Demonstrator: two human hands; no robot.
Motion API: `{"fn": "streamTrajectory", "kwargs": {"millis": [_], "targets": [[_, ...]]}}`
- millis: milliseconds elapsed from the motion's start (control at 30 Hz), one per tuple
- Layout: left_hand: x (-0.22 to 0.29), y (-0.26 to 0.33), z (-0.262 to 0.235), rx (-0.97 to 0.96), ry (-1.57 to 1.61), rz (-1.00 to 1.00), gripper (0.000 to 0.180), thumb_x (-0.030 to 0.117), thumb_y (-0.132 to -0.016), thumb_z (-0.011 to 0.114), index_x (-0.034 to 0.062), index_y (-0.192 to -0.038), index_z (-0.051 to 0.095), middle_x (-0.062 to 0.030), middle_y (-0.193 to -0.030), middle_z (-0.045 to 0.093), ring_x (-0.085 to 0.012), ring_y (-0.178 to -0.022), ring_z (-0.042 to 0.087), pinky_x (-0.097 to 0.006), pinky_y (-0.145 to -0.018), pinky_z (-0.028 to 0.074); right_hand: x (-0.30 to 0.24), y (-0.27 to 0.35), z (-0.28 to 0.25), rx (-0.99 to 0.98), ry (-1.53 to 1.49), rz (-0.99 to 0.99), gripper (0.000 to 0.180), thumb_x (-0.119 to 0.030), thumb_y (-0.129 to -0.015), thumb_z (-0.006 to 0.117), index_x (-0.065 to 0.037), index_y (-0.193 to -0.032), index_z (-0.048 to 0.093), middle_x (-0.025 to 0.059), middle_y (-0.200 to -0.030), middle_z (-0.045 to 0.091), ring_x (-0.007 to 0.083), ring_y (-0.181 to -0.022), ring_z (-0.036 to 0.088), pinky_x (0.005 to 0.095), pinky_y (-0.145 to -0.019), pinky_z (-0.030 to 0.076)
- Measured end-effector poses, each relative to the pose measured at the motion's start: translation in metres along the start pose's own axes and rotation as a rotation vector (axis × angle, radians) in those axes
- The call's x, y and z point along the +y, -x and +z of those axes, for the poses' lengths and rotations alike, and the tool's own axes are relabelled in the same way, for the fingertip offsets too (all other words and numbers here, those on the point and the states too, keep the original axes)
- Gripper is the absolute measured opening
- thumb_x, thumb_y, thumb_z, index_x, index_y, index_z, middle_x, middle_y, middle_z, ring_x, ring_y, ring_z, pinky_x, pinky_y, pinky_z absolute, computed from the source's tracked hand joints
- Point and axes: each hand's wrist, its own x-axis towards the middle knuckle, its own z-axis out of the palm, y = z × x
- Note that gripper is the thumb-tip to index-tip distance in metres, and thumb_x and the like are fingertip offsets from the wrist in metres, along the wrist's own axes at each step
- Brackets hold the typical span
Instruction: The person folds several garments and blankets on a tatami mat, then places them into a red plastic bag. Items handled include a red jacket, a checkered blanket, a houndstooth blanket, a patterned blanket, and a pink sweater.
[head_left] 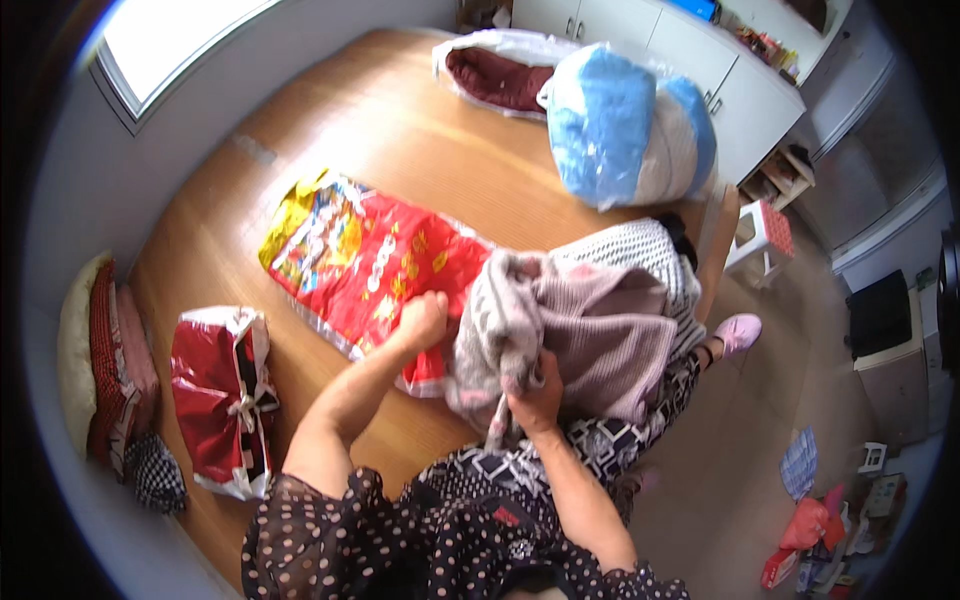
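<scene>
The red printed storage bag, flat on the wooden bed platform, is best held open at its mouth by the closed left hand while the bundled grey-mauve knit blanket, gripped by the right hand, is fed in evenly.

You are looking down at a wooden floor that is catching bright daylight from the window at eleven o'clock. A pale wall is curving down the nine o'clock side, with cushions leaning against it at eight o'clock. White cabinets are standing along the one o'clock edge. A small stool is sitting at two o'clock, and a dark box is resting on a cupboard at three o'clock.
</scene>
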Motion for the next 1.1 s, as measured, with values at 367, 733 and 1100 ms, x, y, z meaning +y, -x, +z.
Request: {"fn": "streamTrajectory", "kwargs": {"millis": [367,733,1100], "targets": [[0.035,-0.005,-0.090,0.131,1.364,-0.184,0.009,0.012,-0.090,0.055,0.0030,-0.092,0.056,0.0030,-0.067,0.050,-0.0041,-0.056,0.045,-0.020,-0.049,0.037,-0.040,-0.020,0.013,-0.244,0.647,-0.462,0.048,-0.039,-0.074,0.067,-0.002,-0.101,0.054,0.0181,-0.094,0.054,0.0356,-0.084,0.057,0.0434,-0.069,0.050],[0.098,0.089,-0.105,0.112,1.018,0.152,0.022,-0.001,-0.082,0.060,0.0013,-0.104,0.059,-0.0046,-0.077,0.058,-0.0097,-0.065,0.055,-0.025,-0.058,0.046,0.038,-0.113,0.065,-0.407,0.471,0.418,0.051,-0.040,-0.074,0.067,-0.005,-0.110,0.058,0.0219,-0.099,0.065,0.0350,-0.092,0.064,0.0440,-0.077,0.051],[0.044,0.103,-0.081,0.512,0.375,0.165,0.028,0.003,-0.069,0.067,0.0047,-0.097,0.061,-0.0114,-0.092,0.057,-0.0310,-0.089,0.053,-0.041,-0.078,0.045,-0.015,-0.027,0.003,-0.482,-0.118,0.461,0.074,-0.017,-0.072,0.076,0.003,-0.133,0.038,0.0151,-0.122,0.055,0.0218,-0.113,0.052,0.0345,-0.099,0.040]]}}
